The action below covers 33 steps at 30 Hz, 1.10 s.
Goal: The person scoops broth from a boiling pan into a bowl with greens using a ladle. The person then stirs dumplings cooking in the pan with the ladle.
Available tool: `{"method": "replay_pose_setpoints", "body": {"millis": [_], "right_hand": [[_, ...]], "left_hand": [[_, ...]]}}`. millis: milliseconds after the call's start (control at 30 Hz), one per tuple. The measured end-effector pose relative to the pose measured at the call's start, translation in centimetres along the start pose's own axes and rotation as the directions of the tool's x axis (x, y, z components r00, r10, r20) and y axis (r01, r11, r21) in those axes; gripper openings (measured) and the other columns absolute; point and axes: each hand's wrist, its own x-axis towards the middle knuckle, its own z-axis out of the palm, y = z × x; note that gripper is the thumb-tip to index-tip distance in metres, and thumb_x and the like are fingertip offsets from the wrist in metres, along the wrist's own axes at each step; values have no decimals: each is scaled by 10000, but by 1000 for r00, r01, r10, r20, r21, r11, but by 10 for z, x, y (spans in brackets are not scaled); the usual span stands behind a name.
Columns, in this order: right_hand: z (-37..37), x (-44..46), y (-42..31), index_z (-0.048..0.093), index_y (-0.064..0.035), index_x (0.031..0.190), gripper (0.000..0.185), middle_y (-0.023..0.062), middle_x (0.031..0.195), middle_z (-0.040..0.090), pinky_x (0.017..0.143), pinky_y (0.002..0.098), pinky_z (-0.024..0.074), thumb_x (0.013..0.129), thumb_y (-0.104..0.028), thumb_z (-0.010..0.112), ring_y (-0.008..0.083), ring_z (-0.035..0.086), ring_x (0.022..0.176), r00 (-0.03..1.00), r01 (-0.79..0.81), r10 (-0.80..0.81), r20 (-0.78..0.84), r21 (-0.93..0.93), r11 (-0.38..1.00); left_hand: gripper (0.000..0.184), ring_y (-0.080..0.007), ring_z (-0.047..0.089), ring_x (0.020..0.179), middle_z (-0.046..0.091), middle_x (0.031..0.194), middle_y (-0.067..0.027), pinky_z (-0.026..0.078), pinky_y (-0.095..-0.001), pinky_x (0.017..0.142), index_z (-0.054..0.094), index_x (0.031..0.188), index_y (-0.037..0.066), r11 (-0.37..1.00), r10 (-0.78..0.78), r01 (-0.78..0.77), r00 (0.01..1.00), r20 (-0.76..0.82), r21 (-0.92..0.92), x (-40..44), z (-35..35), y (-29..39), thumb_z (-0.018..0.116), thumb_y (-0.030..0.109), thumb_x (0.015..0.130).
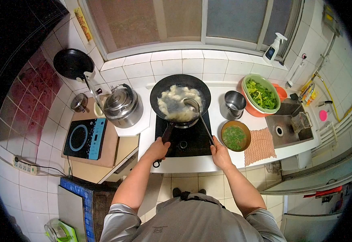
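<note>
My left hand (156, 149) is wrapped round the dark handle of a black wok (158, 86) on the hob (166, 145). Pale dumplings (176, 93) float in cloudy liquid inside the wok. In my right hand (220, 155) is the long handle of a metal ladle (192, 104), whose bowl dips into the wok's right side among the dumplings. Close to my right hand stands a brownish bowl (247, 141) of broth with chopped greens on top. Behind that bowl is a shiny metal pot (235, 102).
Leafy greens fill a green basin (247, 86) beside the sink (278, 139). A pink cloth (260, 147) lies at the counter's front. To the left are a large steel kettle (121, 107), an induction cooker (98, 141) and a hanging black pan (73, 64). A spray bottle (271, 52) stands on the sill.
</note>
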Motion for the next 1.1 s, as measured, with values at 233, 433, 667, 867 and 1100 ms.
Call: {"method": "replay_pose_setpoints", "body": {"millis": [233,433,667,867,1100], "right_hand": [[0,1,0,427,-83,1389,487,308,817,626,734,478,494,917,-165,515,445,631,796,1000,-7,7,1,3,1000],[2,1,2,432,-78,1385,487,311,805,619,718,481,488,913,-166,510,442,628,776,1000,3,-3,-3,13,1000],[1,1,1,436,-68,1381,485,307,850,629,742,471,494,913,-160,523,444,629,817,1000,10,-10,-7,-11,1000],[-4,1,-7,440,-60,1377,477,307,893,633,769,456,498,919,-160,523,432,635,835,999,-29,29,24,-2,1000],[-35,13,-23,490,-64,1347,455,277,1024,639,843,397,488,910,-183,539,372,642,950,977,-151,135,165,88,985]], "left_hand": [[392,-284,657,577,659,769,-202,523,-389,606,442,1101,-53,999,0,0,1000,-11,33,1,0,-1,484,309,958],[407,-284,658,582,659,773,-203,526,-391,609,438,1122,-60,999,4,-3,1000,-12,45,2,0,-1,486,311,960],[396,-281,659,582,657,799,-209,527,-392,606,442,1106,-48,1000,7,-6,1000,-12,29,1,1,-2,479,319,963],[396,-279,654,576,653,805,-200,523,-395,608,444,1103,-47,1000,5,-5,1000,-8,26,2,1,-4,481,321,960],[445,-281,660,593,656,845,-207,526,-401,635,426,1181,-60,1000,-21,21,999,33,-20,8,0,-7,510,303,938]]}}
